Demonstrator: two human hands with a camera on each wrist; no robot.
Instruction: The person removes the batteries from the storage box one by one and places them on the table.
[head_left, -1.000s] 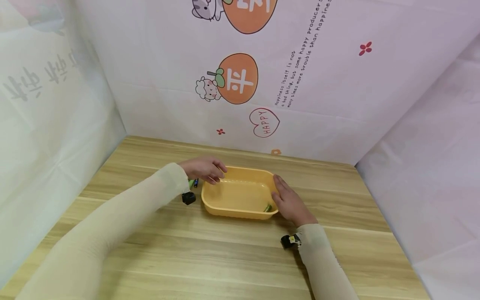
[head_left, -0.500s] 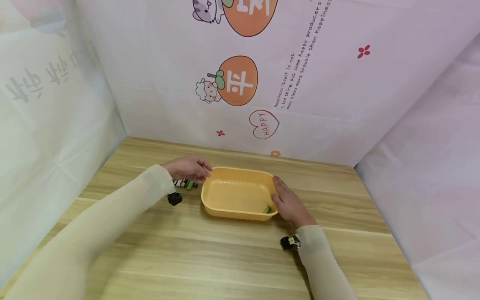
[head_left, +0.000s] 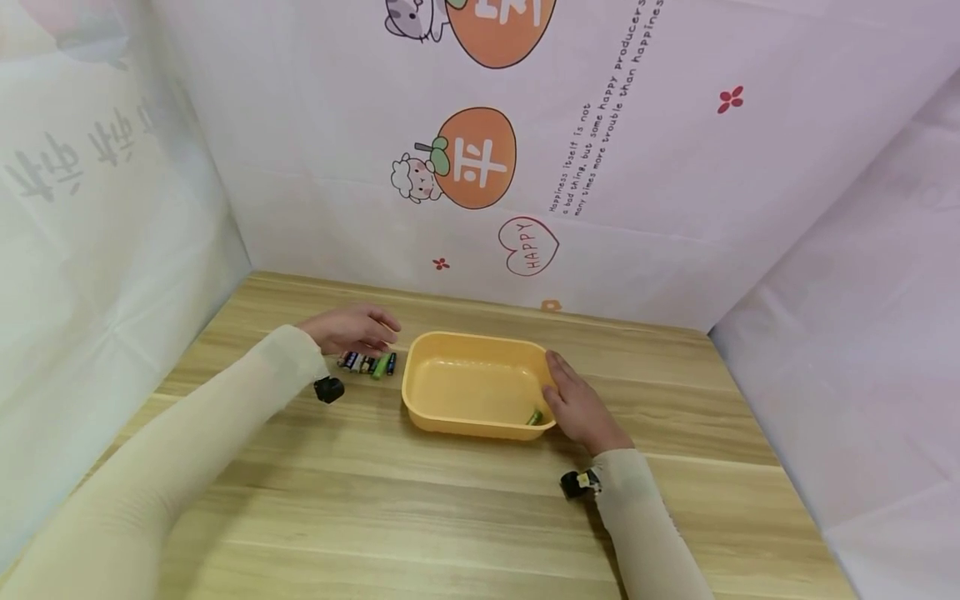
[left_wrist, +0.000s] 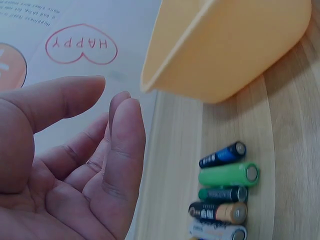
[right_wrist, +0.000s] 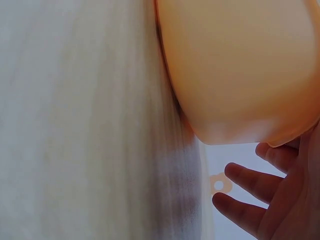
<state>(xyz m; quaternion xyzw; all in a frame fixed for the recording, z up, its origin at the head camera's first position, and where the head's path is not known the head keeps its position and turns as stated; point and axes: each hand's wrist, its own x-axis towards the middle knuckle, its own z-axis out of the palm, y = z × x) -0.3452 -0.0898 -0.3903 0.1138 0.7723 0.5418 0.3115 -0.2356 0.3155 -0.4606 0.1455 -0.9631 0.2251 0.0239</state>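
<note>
A yellow plastic bin (head_left: 468, 429) stands upright on the table. One green battery (head_left: 535, 417) lies inside, near its front right corner. At the bin's right end my right hand (head_left: 582, 410) holds the rim, thumb over the inner side and fingers outside. The right wrist view shows those fingers (right_wrist: 255, 182) spread beside the outer wall. My left hand (head_left: 351, 329) hovers left of the bin, holding nothing, its fingers loosely bent and thumb apart. Just in front of it, several batteries lie side by side, among them a green battery (left_wrist: 230, 174) and a blue battery (left_wrist: 223, 154).
The wooden table (head_left: 420, 517) meets a printed cloth wall (head_left: 630, 258) close behind the bin. More cloth walls rise at the left (head_left: 90, 250) and right (head_left: 862, 333). A small black camera (head_left: 328, 389) sits at the left wrist.
My left hand has moved left, from over the bin's left end to above the row of batteries, uncovering them. The right hand and the bin have stayed in place.
</note>
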